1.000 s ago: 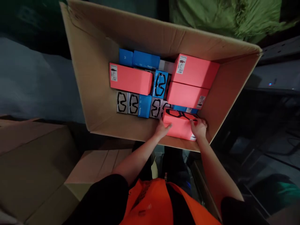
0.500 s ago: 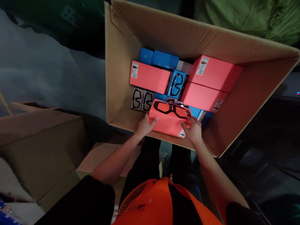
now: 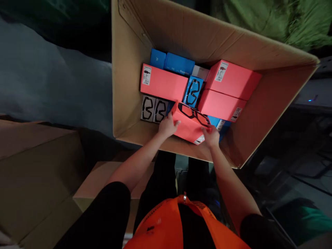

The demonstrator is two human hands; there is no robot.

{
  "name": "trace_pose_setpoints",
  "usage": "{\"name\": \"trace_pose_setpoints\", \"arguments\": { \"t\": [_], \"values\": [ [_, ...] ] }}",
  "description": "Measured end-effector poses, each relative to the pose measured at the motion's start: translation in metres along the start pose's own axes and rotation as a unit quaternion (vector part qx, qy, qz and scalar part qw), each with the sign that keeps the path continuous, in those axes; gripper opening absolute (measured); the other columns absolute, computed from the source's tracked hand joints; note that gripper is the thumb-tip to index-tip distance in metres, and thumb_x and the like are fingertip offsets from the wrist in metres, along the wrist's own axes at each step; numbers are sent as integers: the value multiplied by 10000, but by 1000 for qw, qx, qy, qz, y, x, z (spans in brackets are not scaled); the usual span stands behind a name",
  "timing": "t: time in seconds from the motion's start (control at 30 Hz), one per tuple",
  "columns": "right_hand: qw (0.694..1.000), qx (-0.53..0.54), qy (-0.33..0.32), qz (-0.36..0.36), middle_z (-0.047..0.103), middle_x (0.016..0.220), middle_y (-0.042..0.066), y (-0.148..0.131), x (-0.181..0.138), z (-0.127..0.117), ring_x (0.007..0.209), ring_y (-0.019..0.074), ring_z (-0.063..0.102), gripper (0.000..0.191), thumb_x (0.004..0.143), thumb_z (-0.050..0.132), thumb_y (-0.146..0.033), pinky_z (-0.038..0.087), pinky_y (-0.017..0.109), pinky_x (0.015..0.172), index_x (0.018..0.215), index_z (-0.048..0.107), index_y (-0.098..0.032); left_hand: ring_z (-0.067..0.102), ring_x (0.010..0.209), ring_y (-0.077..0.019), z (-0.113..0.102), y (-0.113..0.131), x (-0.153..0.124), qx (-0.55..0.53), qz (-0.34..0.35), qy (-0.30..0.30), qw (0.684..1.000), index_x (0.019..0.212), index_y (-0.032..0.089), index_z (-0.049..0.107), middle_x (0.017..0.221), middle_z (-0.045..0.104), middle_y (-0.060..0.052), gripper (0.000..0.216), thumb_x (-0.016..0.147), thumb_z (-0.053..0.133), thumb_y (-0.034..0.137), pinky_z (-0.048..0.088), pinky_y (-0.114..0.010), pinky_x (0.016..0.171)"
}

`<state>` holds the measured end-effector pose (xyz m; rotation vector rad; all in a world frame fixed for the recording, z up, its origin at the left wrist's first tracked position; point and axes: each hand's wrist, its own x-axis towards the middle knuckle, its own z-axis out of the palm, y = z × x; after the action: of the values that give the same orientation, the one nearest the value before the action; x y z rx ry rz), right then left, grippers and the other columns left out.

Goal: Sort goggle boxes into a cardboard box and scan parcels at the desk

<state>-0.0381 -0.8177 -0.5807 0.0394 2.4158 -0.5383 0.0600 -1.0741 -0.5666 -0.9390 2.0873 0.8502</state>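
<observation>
Between my two hands is a coral-red goggles box [image 3: 188, 127] with black goggles printed on its upper side and a white label at its lower right corner. My left hand [image 3: 168, 125] grips its left end, thumb on the near face. At the right end my right hand [image 3: 210, 135] closes round the corner. The box is tilted over the near part of a large cardboard carton [image 3: 135, 140]. Left of it lie white boxes [image 3: 153, 109] with goggles printed on them. A blue goggles box [image 3: 193, 91] lies just beyond it.
Inside the carton, another red box [image 3: 164, 81] lies at the left and two stacked red boxes [image 3: 233, 76] at the right. Blue boxes [image 3: 180, 63] line the far side. More cardboard boxes [image 3: 38, 166] stand at the lower left. A green sack [image 3: 254, 20] lies behind the carton.
The held red box has moved slightly farther into the carton and turned, its right end dipping toward me. Both hands moved with it. The whole view has shifted a little.
</observation>
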Motion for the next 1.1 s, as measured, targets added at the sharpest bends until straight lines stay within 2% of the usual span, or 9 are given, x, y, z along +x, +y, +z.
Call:
{"name": "trace_pose_setpoints", "arguments": {
  "t": [0.1, 0.2, 0.33, 0.53, 0.73, 0.83, 0.9, 1.0, 1.1],
  "values": [
    [999, -27, 1, -25, 736, 1250, 178, 5, 11, -4, 1203, 320, 666, 469, 855, 729, -499, 479, 494, 1125, 1173, 719, -154, 688, 1318, -365, 18, 4, -8, 2, -32, -24, 999, 1616, 55, 377, 1423, 690, -265, 681, 1094, 490, 478, 537, -426, 1074],
    [996, -52, -17, -74, 708, 1293, 202, 2, 9, 6, 1299, 342, 620, 445, 879, 694, -466, 416, 543, 1175, 1183, 711, -143, 717, 1278, -357, 29, -15, -23, -9, -63, -69, 996, 1604, 84, 395, 1374, 727, -248, 652, 1100, 464, 492, 546, -416, 1047],
    [992, -73, -31, -102, 681, 1349, 223, -5, -1, 25, 1351, 356, 576, 475, 887, 674, -425, 401, 545, 1162, 1260, 685, -131, 719, 1275, -355, 29, -40, -33, -27, -66, -45, 996, 1614, 128, 383, 1395, 730, -210, 633, 1104, 429, 501, 549, -425, 1051],
    [980, -105, -102, -137, 627, 1463, 212, -49, -8, 58, 1409, 349, 520, 522, 948, 636, -360, 374, 535, 1193, 1416, 637, -130, 712, 1264, -414, -8, -77, -19, -16, -131, 5, 991, 1563, 125, 444, 1342, 744, -238, 672, 1083, 391, 591, 542, -501, 1067],
    [978, -37, -149, -142, 657, 1406, 205, -111, -6, 112, 1337, 340, 583, 533, 950, 641, -337, 370, 559, 1224, 1434, 619, -118, 676, 1323, -423, -60, -123, 26, -5, -171, 56, 984, 1552, 150, 483, 1392, 714, -250, 678, 1079, 345, 615, 510, -551, 1120],
    [975, 45, -155, -152, 618, 1487, 208, -125, 5, 130, 1413, 332, 551, 559, 953, 623, -299, 338, 533, 1285, 1474, 587, -99, 587, 1438, -421, -65, -129, 45, -15, -226, 72, 971, 1624, 32, 381, 1520, 599, -320, 730, 1097, 311, 532, 453, -546, 1198],
    [976, 84, -142, -142, 536, 1592, 215, -124, 12, 135, 1517, 326, 468, 626, 948, 614, -267, 334, 510, 1307, 1542, 520, -96, 515, 1507, -410, -61, -122, 44, -15, -234, 106, 966, 1666, -15, 301, 1623, 488, -333, 745, 1096, 318, 464, 421, -531, 1238],
    [979, 125, -119, -109, 466, 1661, 205, -111, 15, 135, 1533, 316, 462, 742, 946, 656, -316, 401, 508, 1276, 1625, 412, -139, 293, 1642, -406, -45, -97, 28, 26, -145, 157, 977, 1750, 84, 179, 1807, 206, -226, 825, 1054, 452, 432, 340, -555, 1307],
    [982, 122, -135, -58, 621, 1513, 202, -97, 11, 132, 1344, 327, 635, 765, 956, 715, -456, 511, 510, 1159, 1600, 432, -155, 22, 1686, -477, -23, -68, 15, 61, -48, 100, 992, 1782, 237, 129, 1855, -18, -111, 976, 990, 601, 558, 230, -705, 1315]
  ]
}}
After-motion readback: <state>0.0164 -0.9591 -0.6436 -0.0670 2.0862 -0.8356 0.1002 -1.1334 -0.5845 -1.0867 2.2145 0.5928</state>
